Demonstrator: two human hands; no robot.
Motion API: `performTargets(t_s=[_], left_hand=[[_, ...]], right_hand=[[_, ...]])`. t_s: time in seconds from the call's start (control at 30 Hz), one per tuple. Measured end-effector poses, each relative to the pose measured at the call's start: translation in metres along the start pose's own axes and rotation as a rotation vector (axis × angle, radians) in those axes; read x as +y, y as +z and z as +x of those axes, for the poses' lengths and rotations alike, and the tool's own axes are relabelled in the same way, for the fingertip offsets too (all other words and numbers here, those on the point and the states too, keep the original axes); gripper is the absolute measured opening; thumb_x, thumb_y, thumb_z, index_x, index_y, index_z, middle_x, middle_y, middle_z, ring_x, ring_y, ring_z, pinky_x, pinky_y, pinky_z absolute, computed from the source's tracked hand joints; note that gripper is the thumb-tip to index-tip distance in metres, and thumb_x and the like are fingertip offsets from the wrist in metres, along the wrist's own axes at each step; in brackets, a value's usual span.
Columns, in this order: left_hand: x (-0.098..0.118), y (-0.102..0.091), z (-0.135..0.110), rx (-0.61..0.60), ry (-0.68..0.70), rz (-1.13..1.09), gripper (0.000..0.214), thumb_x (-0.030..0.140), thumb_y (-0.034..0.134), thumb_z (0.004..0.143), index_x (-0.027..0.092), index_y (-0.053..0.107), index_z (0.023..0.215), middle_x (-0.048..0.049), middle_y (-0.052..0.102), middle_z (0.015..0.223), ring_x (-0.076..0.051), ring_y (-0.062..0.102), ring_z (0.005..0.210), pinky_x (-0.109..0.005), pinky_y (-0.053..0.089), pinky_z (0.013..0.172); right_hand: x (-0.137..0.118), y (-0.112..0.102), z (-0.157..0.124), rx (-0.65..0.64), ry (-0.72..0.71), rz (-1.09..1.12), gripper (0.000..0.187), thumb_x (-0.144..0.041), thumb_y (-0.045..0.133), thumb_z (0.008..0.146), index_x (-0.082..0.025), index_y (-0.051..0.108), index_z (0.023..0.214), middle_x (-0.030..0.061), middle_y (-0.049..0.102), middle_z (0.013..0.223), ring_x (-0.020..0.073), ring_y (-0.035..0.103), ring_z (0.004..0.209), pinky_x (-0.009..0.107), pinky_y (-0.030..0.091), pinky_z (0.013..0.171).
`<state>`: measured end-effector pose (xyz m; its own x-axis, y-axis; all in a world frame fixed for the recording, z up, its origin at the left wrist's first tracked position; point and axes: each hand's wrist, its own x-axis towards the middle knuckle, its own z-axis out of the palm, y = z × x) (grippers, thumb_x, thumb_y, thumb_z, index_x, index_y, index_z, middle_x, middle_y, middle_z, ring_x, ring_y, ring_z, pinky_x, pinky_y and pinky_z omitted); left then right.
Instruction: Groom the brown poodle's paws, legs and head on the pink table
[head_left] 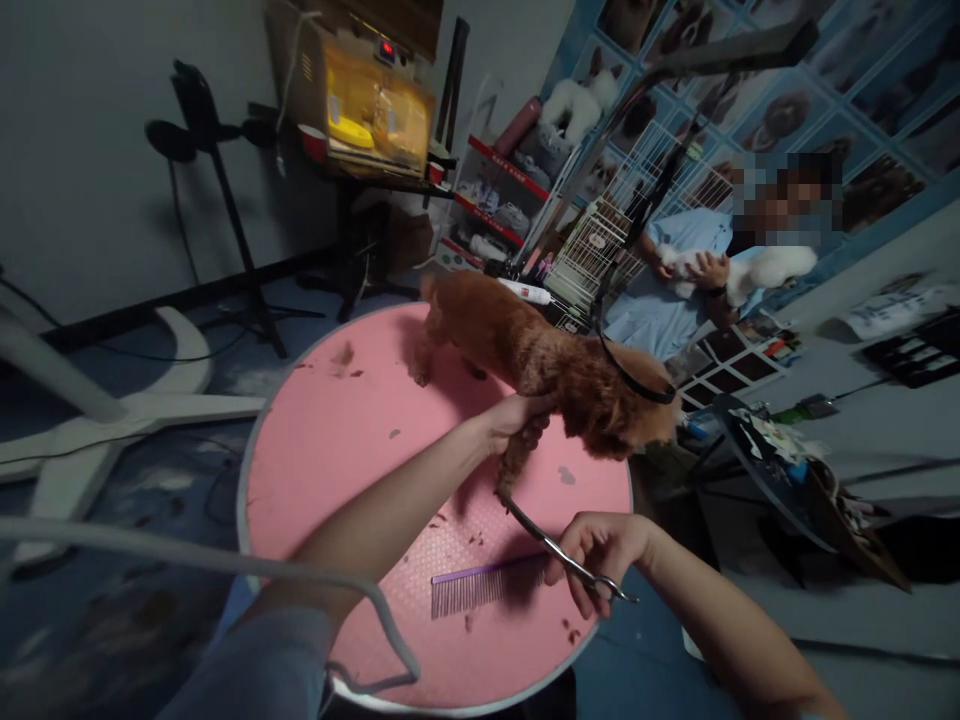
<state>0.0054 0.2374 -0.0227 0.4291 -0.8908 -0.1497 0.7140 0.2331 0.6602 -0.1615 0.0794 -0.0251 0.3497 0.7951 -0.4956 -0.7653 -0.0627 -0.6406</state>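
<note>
A small brown curly dog (540,365) stands on a round pink grooming table (345,450), with a black leash loop around its neck. My left hand (517,418) is closed around the dog's front leg and holds it up. My right hand (600,555) grips a pair of scissors (559,548), whose blades point at the paw of that leg. A purple comb (480,585) lies flat on the table just left of my right hand. Clipped bits of fur are scattered over the pink surface.
Another person in a light blue shirt (675,290) sits behind the table at the right, holding a small white dog (757,268). A wire cage (600,250), shelves and a lit yellow cabinet (371,105) stand at the back. A metal bar (225,565) crosses the near left.
</note>
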Motion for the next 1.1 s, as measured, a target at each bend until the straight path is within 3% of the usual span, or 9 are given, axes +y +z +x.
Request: performTargets(t_s=[0.13,0.4,0.7,0.9,1.1], left_hand=[[-0.002,0.001,0.001,-0.003,0.093,0.072,0.032,0.036,0.071,0.077,0.017,0.046,0.069,0.0085,0.036,0.044,-0.003,0.023,0.031,-0.015,0.018,0.031],[-0.003,0.008,0.001,0.066,0.174,0.202,0.027,0.036,0.066,0.081,0.018,0.049,0.072,0.0093,0.036,0.044,-0.004,0.024,0.030,-0.017,0.018,0.031],[-0.005,0.009,0.000,0.094,0.241,0.253,0.029,0.029,0.065,0.082,0.018,0.045,0.064,0.0078,0.039,0.043,-0.004,0.028,0.032,-0.018,0.019,0.034],[-0.007,0.004,0.004,0.120,0.257,0.253,0.029,0.020,0.058,0.083,0.018,0.043,0.059,0.0066,0.039,0.042,-0.004,0.032,0.032,-0.019,0.023,0.036],[-0.007,0.005,0.006,0.141,0.193,0.149,0.032,0.021,0.067,0.080,0.017,0.044,0.058,0.0062,0.040,0.042,-0.004,0.032,0.034,-0.019,0.024,0.037]], right_hand=[[0.008,0.010,-0.007,-0.016,-0.019,0.055,0.065,-0.028,0.086,0.062,-0.007,0.063,0.119,0.0117,0.075,0.078,0.0150,0.070,0.057,0.017,0.053,0.051],[0.007,0.015,-0.008,0.134,-0.153,0.112,0.061,-0.034,0.085,0.063,-0.005,0.066,0.112,0.0119,0.075,0.076,0.0160,0.070,0.053,0.019,0.056,0.050],[0.010,0.021,-0.005,0.193,0.035,0.029,0.061,-0.026,0.086,0.063,-0.010,0.063,0.117,0.0101,0.075,0.080,0.0148,0.071,0.060,0.016,0.054,0.052],[0.012,0.026,-0.003,0.242,-0.091,0.037,0.062,-0.029,0.087,0.062,-0.010,0.063,0.116,0.0109,0.074,0.084,0.0167,0.072,0.063,0.020,0.056,0.056],[0.016,0.026,0.002,0.283,-0.035,-0.018,0.067,-0.031,0.089,0.059,-0.010,0.062,0.117,0.0109,0.074,0.082,0.0160,0.071,0.063,0.019,0.053,0.053]])
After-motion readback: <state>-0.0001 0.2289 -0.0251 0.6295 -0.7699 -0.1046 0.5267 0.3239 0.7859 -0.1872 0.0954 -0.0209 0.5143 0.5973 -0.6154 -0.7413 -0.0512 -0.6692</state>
